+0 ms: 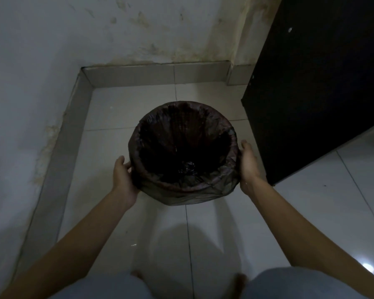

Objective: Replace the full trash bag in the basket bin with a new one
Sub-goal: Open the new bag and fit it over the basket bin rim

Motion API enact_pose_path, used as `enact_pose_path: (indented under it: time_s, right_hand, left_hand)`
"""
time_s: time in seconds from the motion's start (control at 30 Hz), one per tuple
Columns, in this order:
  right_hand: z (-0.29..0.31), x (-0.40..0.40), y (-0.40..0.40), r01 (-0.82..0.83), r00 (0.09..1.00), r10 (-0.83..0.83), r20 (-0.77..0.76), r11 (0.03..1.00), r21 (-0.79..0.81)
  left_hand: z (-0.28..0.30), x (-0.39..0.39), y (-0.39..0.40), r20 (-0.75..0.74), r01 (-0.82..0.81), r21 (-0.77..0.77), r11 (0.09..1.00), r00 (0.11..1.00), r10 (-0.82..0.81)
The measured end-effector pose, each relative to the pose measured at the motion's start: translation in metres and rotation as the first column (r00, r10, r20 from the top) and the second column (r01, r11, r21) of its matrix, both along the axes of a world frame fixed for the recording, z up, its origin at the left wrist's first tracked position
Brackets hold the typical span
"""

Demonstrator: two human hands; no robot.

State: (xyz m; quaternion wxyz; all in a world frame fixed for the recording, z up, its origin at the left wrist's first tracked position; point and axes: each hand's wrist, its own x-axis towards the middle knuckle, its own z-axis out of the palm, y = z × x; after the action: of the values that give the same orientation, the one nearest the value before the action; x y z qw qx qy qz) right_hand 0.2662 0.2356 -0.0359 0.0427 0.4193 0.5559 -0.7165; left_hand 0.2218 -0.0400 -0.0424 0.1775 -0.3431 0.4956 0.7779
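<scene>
A round basket bin (pixel 183 192) sits between my two hands over the tiled floor, lined with a dark, thin trash bag (pixel 181 134) whose edge is folded over the rim. The bag's inside looks dark and mostly hollow, with a small crumpled knot at the bottom. My left hand (pixel 124 176) presses against the bin's left side, fingers curled round it. My right hand (pixel 247 162) grips the right side. Whether the bin rests on the floor or is lifted, I cannot tell.
A black cabinet (pixel 315 83) stands close on the right of the bin. Stained white walls (pixel 30 72) with a grey tile skirting (pixel 130 76) form a corner behind and to the left. My knees (pixel 289 283) are at the bottom edge.
</scene>
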Motion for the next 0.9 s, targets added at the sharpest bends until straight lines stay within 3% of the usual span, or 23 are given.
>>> enact_pose_path:
  time_s: [0.07,0.23,0.4,0.7,0.8,0.9]
  right_hand:
    - [0.003,0.013,-0.003,-0.01,1.0,0.01,-0.016,1.0,0.006]
    - [0.002,0.05,-0.006,-0.086,0.995,0.084,-0.055,0.996,-0.023]
    - [-0.008,0.059,-0.004,-0.2,0.98,0.2,-0.004,0.979,-0.046]
    - [-0.024,0.052,-0.008,-0.172,0.984,0.171,0.042,0.985,0.017]
    - [-0.027,0.049,-0.007,-0.089,0.995,0.086,0.045,0.993,0.071]
    - [-0.027,0.046,-0.002,0.034,0.998,-0.043,0.04,0.975,0.221]
  left_hand:
    - [0.004,0.017,-0.006,0.012,0.02,0.042,0.999,1.0,-0.02]
    - [0.006,0.048,-0.025,0.009,0.294,0.153,0.944,0.954,-0.298]
    - [0.001,0.05,-0.023,-0.04,0.44,-0.037,0.897,0.896,-0.441]
    - [-0.006,0.041,-0.015,-0.03,0.366,-0.154,0.918,0.927,-0.374]
    - [-0.01,0.037,-0.016,-0.024,0.302,-0.199,0.932,0.949,-0.313]
    - [-0.009,0.035,-0.021,-0.018,0.176,-0.301,0.937,0.982,-0.19]
